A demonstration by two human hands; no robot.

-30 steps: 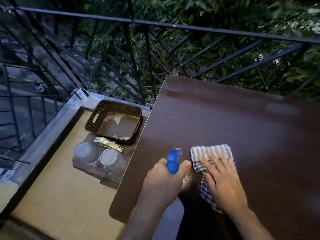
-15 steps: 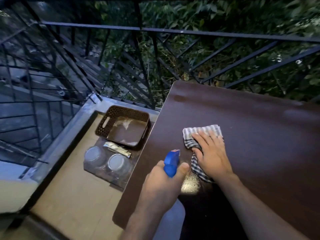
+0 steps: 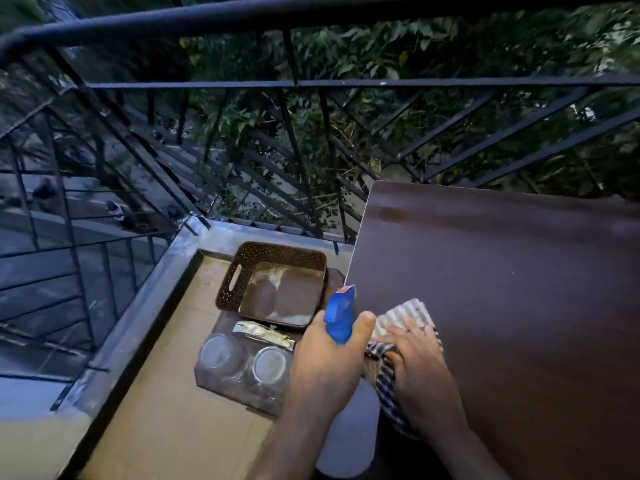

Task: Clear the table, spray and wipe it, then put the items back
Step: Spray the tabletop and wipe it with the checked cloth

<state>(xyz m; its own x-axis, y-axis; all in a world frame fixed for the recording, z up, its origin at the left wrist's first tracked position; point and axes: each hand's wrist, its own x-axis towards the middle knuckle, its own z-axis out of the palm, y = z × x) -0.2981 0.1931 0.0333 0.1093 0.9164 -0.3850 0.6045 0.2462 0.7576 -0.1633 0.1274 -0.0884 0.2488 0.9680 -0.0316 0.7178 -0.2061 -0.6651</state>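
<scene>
A dark brown table (image 3: 519, 289) fills the right side of the head view. My left hand (image 3: 325, 362) grips a spray bottle with a blue nozzle (image 3: 341, 311) and a pale body, held at the table's left edge. Beside it, my right hand (image 3: 419, 372) presses flat on a striped grey-and-white cloth (image 3: 403, 315) lying on the table near that same edge. Part of the cloth hangs under my palm toward me.
On the tan floor to the left sit a brown perforated basket (image 3: 242, 271), a silver packet (image 3: 263, 332) and two clear upturned glass jars (image 3: 242, 362). A black metal railing (image 3: 242, 133) runs behind, with foliage beyond and a drop at left.
My right hand has slid the cloth from further out on the table back toward the left edge, close to the spray bottle. The camera has swung left and tilted upward.
</scene>
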